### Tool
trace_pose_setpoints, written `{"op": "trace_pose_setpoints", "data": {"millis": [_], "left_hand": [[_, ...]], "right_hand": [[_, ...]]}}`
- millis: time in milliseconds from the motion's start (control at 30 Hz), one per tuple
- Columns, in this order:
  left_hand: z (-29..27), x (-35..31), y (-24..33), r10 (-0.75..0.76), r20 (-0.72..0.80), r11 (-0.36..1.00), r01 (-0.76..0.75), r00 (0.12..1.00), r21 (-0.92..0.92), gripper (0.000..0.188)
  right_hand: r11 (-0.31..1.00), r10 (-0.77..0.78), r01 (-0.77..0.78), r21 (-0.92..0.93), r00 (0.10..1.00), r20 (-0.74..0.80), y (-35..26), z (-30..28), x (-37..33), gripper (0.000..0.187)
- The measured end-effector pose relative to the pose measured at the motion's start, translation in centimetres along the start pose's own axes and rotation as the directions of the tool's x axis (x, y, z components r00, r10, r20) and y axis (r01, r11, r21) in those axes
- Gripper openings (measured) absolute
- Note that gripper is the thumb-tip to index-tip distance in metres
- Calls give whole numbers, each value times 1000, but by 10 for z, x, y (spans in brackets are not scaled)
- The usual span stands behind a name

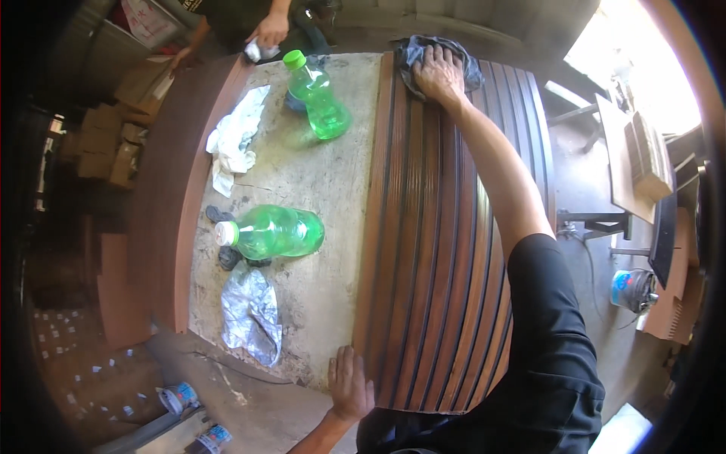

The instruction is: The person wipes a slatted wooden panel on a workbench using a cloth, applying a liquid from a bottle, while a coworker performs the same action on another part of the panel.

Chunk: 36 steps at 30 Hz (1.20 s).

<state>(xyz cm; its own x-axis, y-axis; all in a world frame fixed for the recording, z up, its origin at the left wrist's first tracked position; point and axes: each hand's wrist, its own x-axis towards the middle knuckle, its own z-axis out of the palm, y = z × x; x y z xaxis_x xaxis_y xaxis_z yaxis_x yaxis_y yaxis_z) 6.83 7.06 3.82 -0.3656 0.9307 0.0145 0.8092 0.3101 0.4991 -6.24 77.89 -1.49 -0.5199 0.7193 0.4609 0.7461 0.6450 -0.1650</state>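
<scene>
A brown slatted wooden panel with dark grooves lies on the worktable. At its far end my right hand presses down on a crumpled dark grey-blue rag, fingers curved over the cloth. My left hand rests at the near left corner of the panel, fingers stretched forward and nothing held. Left of the panel, a green-tinted plastic bottle with a white cap lies on its side, partly over dark cloth scraps. Farther away is another bottle, with a green cap and green liquid.
A white crumpled cloth and a greyish one lie on the table. Brown boards are stacked along its left side. Across the table, a co-worker's hand holds something white. Buckets and cartons stand around.
</scene>
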Motion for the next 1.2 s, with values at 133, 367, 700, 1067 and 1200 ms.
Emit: {"op": "trace_pose_setpoints", "data": {"millis": [133, 367, 700, 1067, 1200], "left_hand": [[7, 4, 8, 11, -8, 1000, -11, 1000, 3, 61], [-6, -6, 16, 27, -25, 998, -26, 999, 55, 65], [22, -12, -15, 113, -151, 993, -105, 982, 54, 62], [25, -19, -31, 125, -139, 991, -116, 982, 67, 63], [26, -5, -25, 96, -66, 995, -93, 993, 46, 63]], "right_hand": [[987, -151, 155, 36, 984, -90, 11, -1, -9, 64], [957, -268, 259, 134, 962, 55, -30, -89, -124, 65], [936, -291, 209, 283, 912, 288, -129, -336, -551, 69], [998, -50, 37, 49, 953, 300, -66, -287, -493, 74], [999, 4, -12, 35, 978, 210, 8, -191, -343, 71]]}}
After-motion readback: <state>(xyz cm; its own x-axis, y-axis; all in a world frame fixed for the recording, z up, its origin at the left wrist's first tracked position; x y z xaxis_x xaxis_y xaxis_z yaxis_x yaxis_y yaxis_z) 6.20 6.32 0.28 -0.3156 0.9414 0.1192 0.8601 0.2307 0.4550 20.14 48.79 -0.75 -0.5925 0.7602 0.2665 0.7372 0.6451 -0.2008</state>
